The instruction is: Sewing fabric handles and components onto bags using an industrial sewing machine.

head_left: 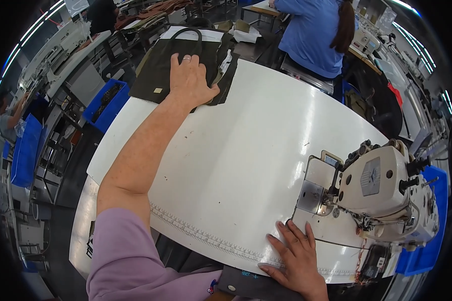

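Observation:
My left hand [191, 79] reaches to the table's far left corner, its fingers curled onto dark olive fabric pieces [150, 70], gripping them; a dark loop and pale paper show at the pile's top. My right hand [291, 256] lies with fingers spread on the white table [226, 150] near its front edge, over a printed ruler strip, just left of and below a cream industrial sewing machine [369, 180] with a metal needle plate.
Blue bins stand at left [103, 105] and behind the machine [422, 256]. A co-worker in blue [311, 35] sits beyond the table; another in dark clothes [100, 17] is at upper left, and a person [10, 118] is at far left. Other machine tables surround mine.

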A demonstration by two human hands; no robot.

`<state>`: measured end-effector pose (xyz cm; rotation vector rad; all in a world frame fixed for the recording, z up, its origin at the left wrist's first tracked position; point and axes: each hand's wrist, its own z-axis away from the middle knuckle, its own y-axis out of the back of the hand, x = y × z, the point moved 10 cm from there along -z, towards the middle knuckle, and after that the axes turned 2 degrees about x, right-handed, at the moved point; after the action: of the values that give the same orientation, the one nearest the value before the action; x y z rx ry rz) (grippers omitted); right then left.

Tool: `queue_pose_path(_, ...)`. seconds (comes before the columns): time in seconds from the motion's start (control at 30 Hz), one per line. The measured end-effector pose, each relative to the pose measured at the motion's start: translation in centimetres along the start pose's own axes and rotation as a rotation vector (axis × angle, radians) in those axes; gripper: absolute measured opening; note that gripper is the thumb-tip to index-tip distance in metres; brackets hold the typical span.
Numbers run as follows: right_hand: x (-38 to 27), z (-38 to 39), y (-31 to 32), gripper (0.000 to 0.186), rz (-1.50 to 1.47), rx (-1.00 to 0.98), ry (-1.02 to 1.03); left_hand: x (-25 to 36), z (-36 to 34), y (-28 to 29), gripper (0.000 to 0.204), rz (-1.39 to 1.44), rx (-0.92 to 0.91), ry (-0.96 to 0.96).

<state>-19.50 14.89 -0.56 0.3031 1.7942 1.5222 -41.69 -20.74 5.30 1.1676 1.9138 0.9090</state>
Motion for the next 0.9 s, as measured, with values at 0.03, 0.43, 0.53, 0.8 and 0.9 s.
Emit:
queue_pose_path(0.03, 0.0, 0.0, 0.0, 0.065, -0.003, -0.002, 0.000, -0.1, 0.2, -1.3, 0.047, 0.009, -0.175, -0.001)
queue_pose_path(0.43, -0.5, 0.3, 0.5, 0.067, -0.032, 0.056, 0.086, -3.9, 2.8, -4.8, 0.029, 0.379, -0.259, 0.018)
queue_pose_path(0.53, -0.6, 0.4, 0.5, 0.065, -0.046, 0.075, 0.088, -3.7, 6.0, -3.3, 0.029, 0.451, -0.333, 0.020)
queue_pose_path(0.8, -1.3, 0.3, 0.7, 0.064, 0.003, 0.128, 0.115, -2.5, 17.1, 4.1, 0.030, 0.512, -0.297, 0.103)
queue_pose_path(0.9, -3.2, -1.6, -0.2, 0.072, 0.070, 0.045, 0.196, -4.5, 20.0, 5.0, 0.029, 0.512, -0.257, 0.192)
